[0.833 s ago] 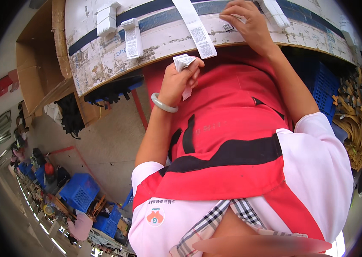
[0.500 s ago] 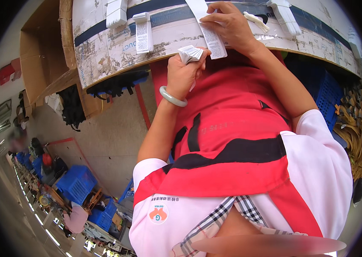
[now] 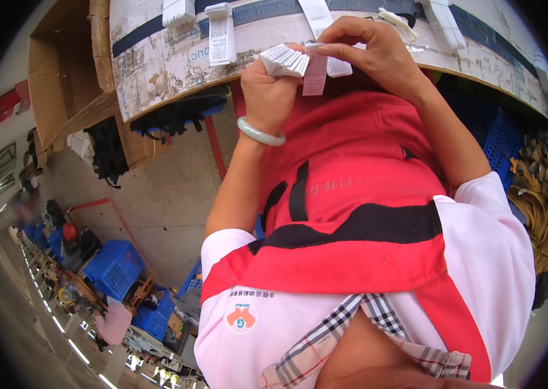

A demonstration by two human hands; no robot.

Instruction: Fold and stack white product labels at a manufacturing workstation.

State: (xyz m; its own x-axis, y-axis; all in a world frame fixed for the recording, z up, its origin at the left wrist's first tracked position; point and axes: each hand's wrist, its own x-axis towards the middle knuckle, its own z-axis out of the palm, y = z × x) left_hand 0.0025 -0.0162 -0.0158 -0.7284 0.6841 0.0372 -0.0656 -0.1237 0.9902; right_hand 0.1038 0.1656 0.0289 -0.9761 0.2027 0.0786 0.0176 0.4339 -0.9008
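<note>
I'd keep the left hand [image 3: 268, 94] curled snugly round the fanned white label bundle [image 3: 285, 61], near the counter's [image 3: 157, 72] edge. Right hand's [image 3: 387, 57] thumb and finger look nipped on a pale strip [image 3: 314, 78] just beside it; light pinch, no creases.

Round badge [image 3: 241, 316]: one green letter and a small line of lettering over an orange figure; stands on left chest of white shirt [image 3: 481, 240].
Shirt line: row of dark characters, inverted, beside the badge.
Red apron [image 3: 345, 155]: faded pale characters across the front, partly worn away.
Worktop [image 3: 151, 84]: blue capital letters, near edge, left.
Left strip stack [image 3: 221, 39]: dense fine print, too small to read.
</note>
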